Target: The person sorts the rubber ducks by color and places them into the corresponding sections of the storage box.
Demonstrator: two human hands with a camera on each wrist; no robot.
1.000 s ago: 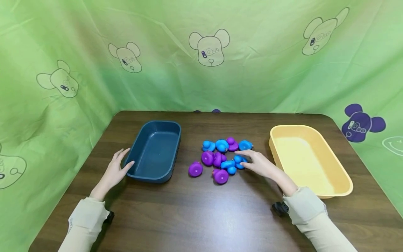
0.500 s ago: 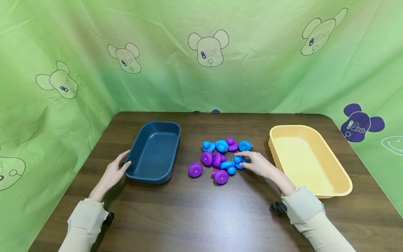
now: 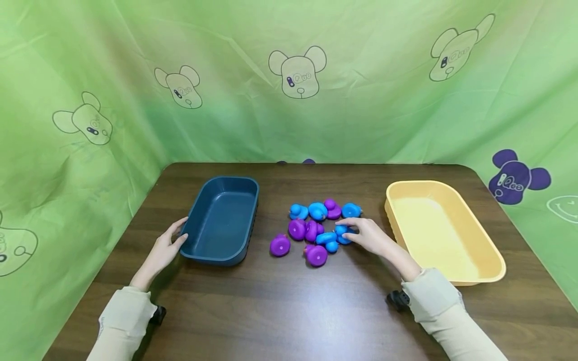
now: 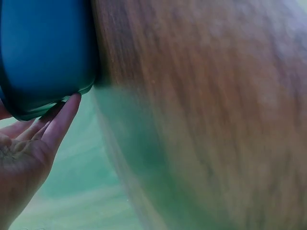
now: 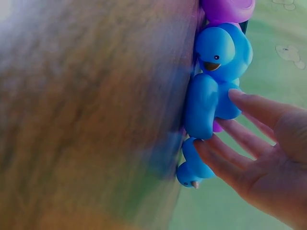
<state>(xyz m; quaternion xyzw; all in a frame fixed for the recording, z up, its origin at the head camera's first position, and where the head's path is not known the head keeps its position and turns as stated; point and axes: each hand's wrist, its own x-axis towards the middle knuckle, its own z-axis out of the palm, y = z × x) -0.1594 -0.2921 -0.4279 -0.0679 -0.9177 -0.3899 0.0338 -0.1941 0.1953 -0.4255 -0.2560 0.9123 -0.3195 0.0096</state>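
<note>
In the head view my left hand (image 3: pixel 164 245) lies against the near left side of a dark blue bin (image 3: pixel 219 260), fingers apart. A fingertip touches the bin's (image 4: pixel 48 52) outer wall in the left wrist view. My right hand (image 3: pixel 370 235) is spread around a blue rubber duck (image 3: pixel 342 231) at the right of a duck cluster. In the right wrist view the thumb meets that duck's head (image 5: pixel 228 103) and the fingers reach along its body, loosely extended. Beside it sits another blue duck (image 3: pixel 326 238), with purple ducks (image 3: pixel 316 255) close by.
A yellow bin (image 3: pixel 442 235) stands at the right on the dark wooden table (image 3: pixel 271 311). More ducks, such as a purple one (image 3: pixel 280 245) and a blue one (image 3: pixel 351 210), lie between the bins. A green printed curtain (image 3: pixel 226 100) hangs behind.
My left thumb has drawn back slightly from the bin's rim and the fingers have come a little closer together. The right hand has hardly moved; the view has tilted slightly.
</note>
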